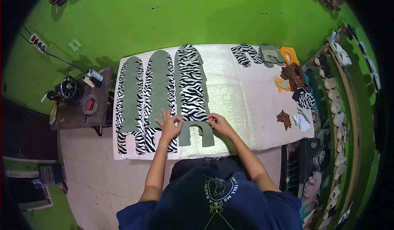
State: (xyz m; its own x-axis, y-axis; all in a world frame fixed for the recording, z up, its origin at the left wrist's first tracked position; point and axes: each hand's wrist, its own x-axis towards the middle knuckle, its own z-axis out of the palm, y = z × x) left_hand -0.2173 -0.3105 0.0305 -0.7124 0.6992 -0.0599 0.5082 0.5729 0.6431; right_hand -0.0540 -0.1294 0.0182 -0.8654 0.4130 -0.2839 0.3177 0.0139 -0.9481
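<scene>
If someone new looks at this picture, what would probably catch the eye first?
Probably the bold zebra-print row just left of the pale table's middle, with two mostly grey-green rows left of it. Next, the left hand and right hand at its near end, apparently pinching the corners of a zebra-print piece. The vivid green wall behind the table also stands out.

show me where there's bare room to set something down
The widest bare patch is the middle of the white tabletop, bordered by the right hand and rightmost zebra-print row on the left, brown pieces on the right. Crowded: two green-and-zebra rows at left, piled cutouts at far right.
</scene>
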